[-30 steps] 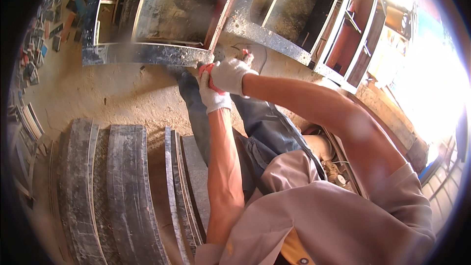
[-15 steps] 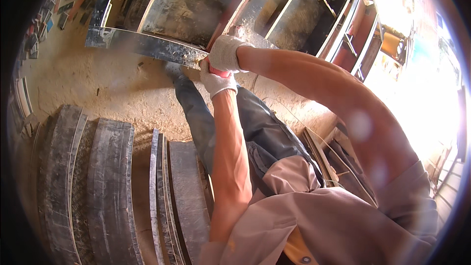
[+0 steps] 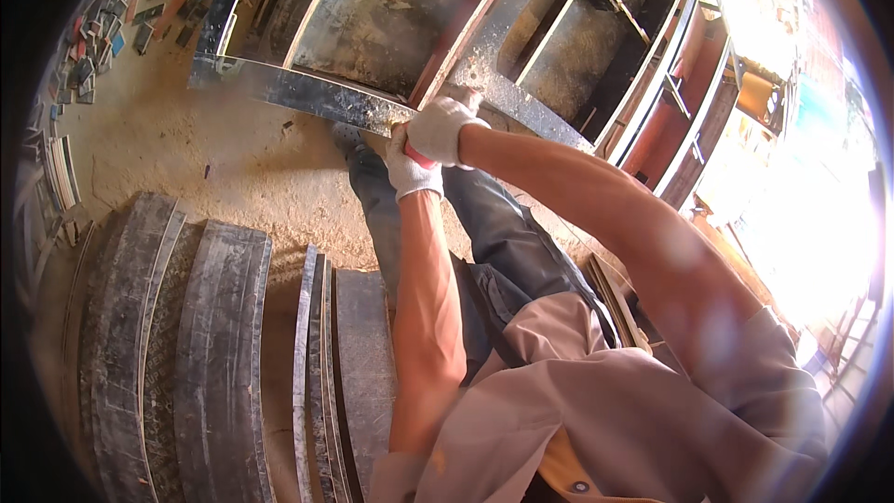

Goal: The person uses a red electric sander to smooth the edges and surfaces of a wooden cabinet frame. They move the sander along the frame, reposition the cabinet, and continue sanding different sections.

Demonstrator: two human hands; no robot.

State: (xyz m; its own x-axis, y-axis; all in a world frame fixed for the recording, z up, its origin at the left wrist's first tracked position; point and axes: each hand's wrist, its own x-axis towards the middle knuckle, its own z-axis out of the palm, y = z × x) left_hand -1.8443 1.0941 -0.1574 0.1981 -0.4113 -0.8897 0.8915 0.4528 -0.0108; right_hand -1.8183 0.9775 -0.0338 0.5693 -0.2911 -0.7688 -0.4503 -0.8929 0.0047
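Note:
Both hands wear whitish work gloves and come together at the near edge of a wooden frame (image 3: 307,93) faced with dark panel. My left hand (image 3: 410,170) is closed around a tool with a red part (image 3: 421,158); its kind is mostly hidden by the gloves. Just above and to the right, my right hand (image 3: 444,130) is closed on the same tool, its arm reaching across from the right. The hands are beside the corner where a reddish upright board (image 3: 456,37) meets the frame's curved edge.
Curved dark panels (image 3: 219,317) stand in a row at the lower left. Scattered small offcuts (image 3: 102,28) cover the floor at the far left. Further framework (image 3: 684,102) extends to the right, into bright glare. My legs stand on a dusty floor (image 3: 158,158) below the frame.
The frame and surroundings have shifted slightly to the right in view. My right hand has moved a little downward over the tool; both hands keep their grip.

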